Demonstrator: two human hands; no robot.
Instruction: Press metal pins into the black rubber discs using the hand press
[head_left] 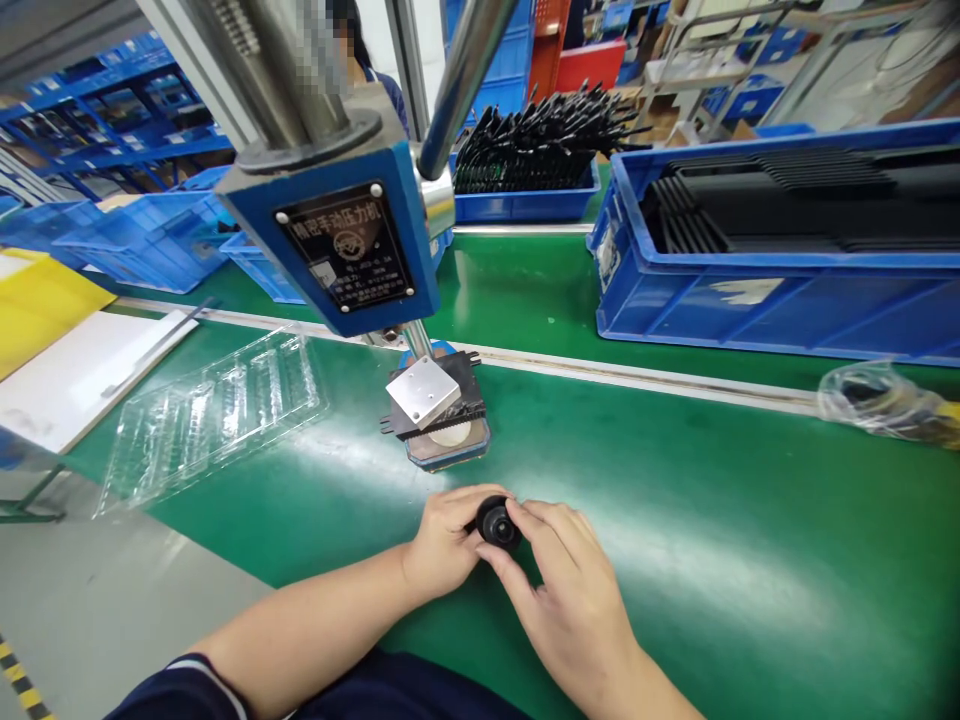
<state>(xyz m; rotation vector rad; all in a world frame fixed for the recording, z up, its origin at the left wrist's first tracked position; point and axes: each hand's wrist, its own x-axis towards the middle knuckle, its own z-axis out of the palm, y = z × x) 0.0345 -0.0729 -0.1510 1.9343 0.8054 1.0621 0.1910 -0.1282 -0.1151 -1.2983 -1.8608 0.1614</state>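
Both hands meet above the front of the green table around a small round black part [498,524] with a stepped, ringed face turned toward me. My left hand [448,540] is closed on its left and far side, with fingers partly hidden behind it. Thumb and index finger of my right hand [566,585] pinch the part's rim from the right. Just beyond the hands stands a blue manual press [337,235]. Under its ram sits a square silver metal block [423,391], above a black toothed piece [469,385] on the press base [450,455].
Clear plastic trays [217,420] lie at left, beside a white board [90,370]. A large blue bin [780,300] of black flat parts stands right. Behind is a blue bin [525,205] of black strips. A bagged bundle [877,400] rests at far right. A person sits beyond.
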